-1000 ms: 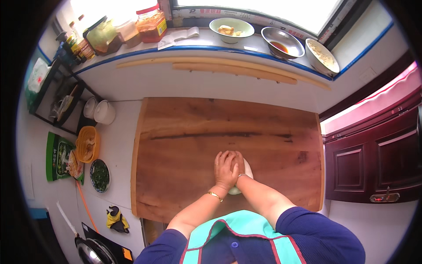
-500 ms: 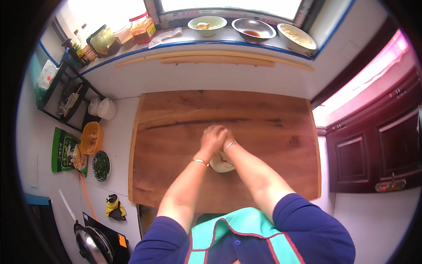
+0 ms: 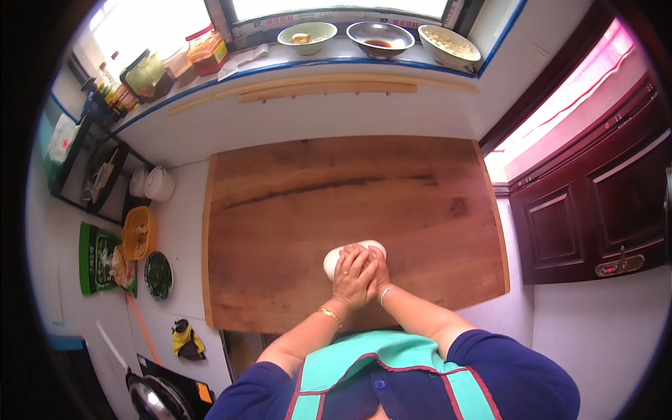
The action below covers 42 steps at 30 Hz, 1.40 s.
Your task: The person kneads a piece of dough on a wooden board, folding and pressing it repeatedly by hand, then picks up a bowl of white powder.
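A smooth white lump of dough lies on a brown wooden board, a little nearer to me than its middle. My left hand rests over the dough's near side, its fingers bent across the top. Close against it, my right hand curls over the dough too, partly hidden beneath the left fingers. Both hands touch the dough, and its near side is covered by them.
Left of the board are a bowl of chopped greens, a yellow basket and a black rack. On the sill stand a pale green bowl, a steel bowl and a white bowl. Rolling pins hang below.
My hands have come back toward my body, from stretched out beyond the dough to lying over its near side. More of the dough's far side shows, and the whole view has shifted slightly.
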Each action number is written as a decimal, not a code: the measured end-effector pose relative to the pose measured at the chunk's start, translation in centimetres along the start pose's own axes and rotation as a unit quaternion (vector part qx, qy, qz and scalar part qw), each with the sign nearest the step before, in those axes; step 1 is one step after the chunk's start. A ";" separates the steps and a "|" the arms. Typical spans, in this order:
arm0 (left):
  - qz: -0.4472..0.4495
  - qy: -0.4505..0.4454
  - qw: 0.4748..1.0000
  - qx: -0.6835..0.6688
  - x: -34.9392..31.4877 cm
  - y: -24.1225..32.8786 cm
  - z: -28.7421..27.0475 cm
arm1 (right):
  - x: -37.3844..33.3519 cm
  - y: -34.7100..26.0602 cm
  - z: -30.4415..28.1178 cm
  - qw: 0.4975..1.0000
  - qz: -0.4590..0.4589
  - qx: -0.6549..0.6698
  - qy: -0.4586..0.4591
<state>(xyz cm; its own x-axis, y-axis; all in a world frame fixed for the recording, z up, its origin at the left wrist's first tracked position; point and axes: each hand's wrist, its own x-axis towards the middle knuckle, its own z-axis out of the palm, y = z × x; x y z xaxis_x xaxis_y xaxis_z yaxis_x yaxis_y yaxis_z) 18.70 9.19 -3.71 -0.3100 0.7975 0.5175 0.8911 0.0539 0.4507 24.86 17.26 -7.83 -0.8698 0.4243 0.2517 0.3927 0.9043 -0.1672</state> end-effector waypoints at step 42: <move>-0.156 0.068 0.985 0.004 9.1 -6.9 4.1 | 10.1 6.2 -1.1 0.978 0.003 0.191 0.088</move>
<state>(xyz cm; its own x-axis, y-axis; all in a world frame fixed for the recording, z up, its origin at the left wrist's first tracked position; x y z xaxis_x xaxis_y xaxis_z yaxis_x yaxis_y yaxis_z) 11.10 18.54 -5.13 -0.6107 0.6534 0.4474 0.7473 0.2886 0.5985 18.86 27.20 -5.33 -0.7902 0.4613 0.4035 0.2284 0.8326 -0.5045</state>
